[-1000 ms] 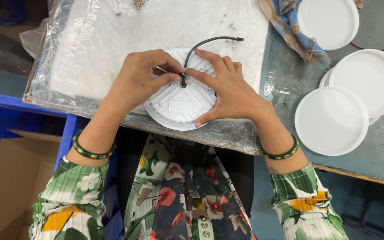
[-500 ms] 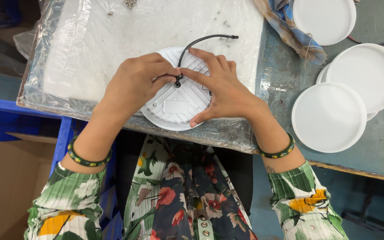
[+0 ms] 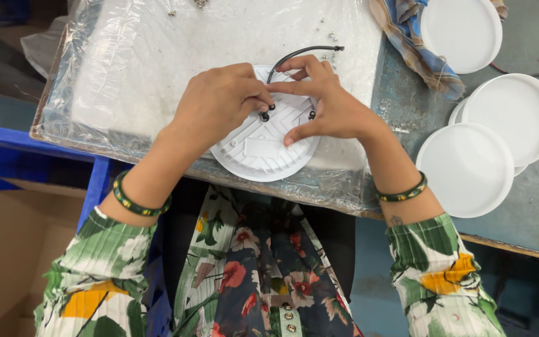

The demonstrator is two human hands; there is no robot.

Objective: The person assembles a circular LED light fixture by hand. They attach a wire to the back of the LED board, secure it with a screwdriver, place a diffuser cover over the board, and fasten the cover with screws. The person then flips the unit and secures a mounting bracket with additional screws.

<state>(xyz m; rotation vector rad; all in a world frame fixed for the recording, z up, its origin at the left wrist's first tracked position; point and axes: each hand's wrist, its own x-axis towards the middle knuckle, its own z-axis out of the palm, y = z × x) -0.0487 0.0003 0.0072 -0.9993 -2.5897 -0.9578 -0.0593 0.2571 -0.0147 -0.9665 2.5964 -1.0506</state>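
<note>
Both hands (image 3: 219,106) (fingers bent) touch white disc (image 3: 263,146).

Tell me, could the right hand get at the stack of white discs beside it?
Probably yes: the right hand rests on the ribbed white housing, and nothing shows between it and the white discs on the bench.

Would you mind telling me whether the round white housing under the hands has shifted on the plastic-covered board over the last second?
No. The round white housing lies at the board's near edge, overhanging it as before.
</note>
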